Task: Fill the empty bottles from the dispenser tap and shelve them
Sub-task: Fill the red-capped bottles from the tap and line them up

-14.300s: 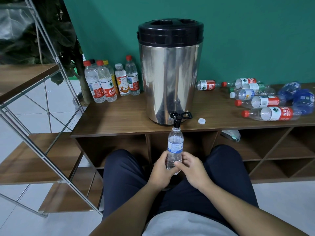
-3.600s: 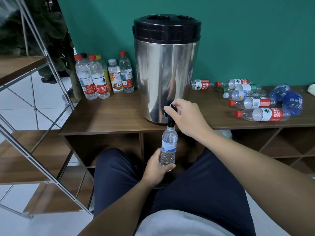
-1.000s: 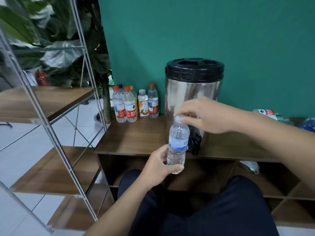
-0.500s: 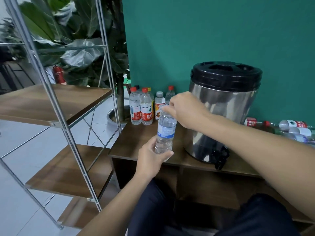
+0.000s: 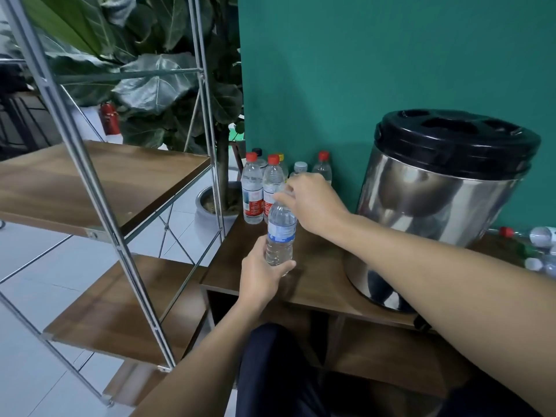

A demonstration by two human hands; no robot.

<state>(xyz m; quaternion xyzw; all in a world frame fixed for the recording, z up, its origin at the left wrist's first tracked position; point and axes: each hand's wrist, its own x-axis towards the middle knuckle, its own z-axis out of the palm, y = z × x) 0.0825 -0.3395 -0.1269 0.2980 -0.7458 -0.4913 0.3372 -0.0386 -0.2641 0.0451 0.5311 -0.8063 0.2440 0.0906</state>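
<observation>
A clear blue-label bottle (image 5: 280, 236) filled with water stands upright in the air over the left part of the wooden cabinet top (image 5: 316, 266). My left hand (image 5: 261, 275) grips its lower half. My right hand (image 5: 310, 203) is curled over its neck and cap, which the fingers hide. The steel dispenser (image 5: 445, 206) with a black lid stands to the right; its tap is hidden behind my right forearm. Several capped upright bottles (image 5: 255, 191) stand at the back left of the cabinet top.
A metal-framed rack with wooden shelves (image 5: 99, 188) stands to the left, beside a potted plant (image 5: 168, 94). Several bottles lie on their sides (image 5: 538, 245) at the far right of the cabinet top. Open cubbies (image 5: 391, 350) sit under the top.
The bottle left the tap and moved up and left in my left hand. My right hand went from the tap lever to the bottle's cap. The view swung left toward the rack.
</observation>
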